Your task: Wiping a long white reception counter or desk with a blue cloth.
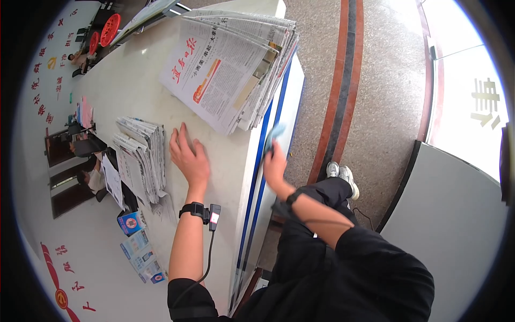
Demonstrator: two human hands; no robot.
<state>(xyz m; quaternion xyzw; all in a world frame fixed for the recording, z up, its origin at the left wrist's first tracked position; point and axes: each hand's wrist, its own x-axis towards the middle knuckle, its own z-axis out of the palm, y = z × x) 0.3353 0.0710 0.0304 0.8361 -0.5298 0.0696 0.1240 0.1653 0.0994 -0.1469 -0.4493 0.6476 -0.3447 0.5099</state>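
My left hand [189,157] rests on the white counter top [193,237], fingers spread and nothing in its grasp. It lies between two piles of newspapers. The large stack of newspapers [221,68] is fanned out beyond it, reaching the counter's front edge. Closer on its left stand upright, folded newspapers [141,161]. My right hand [276,163] grips a light blue cloth [275,135] against the blue-striped front panel of the counter [263,149], below the top edge. The cloth is crumpled and partly hidden by my fingers.
Leaflets [143,255] and a blue sign [130,223] stand along the counter's inner side. A person [94,177] sits behind it, near a monitor [88,147]. Red chairs [110,30] are farther off. A grey panel [442,225] rises to my right, beyond the speckled floor [378,112].
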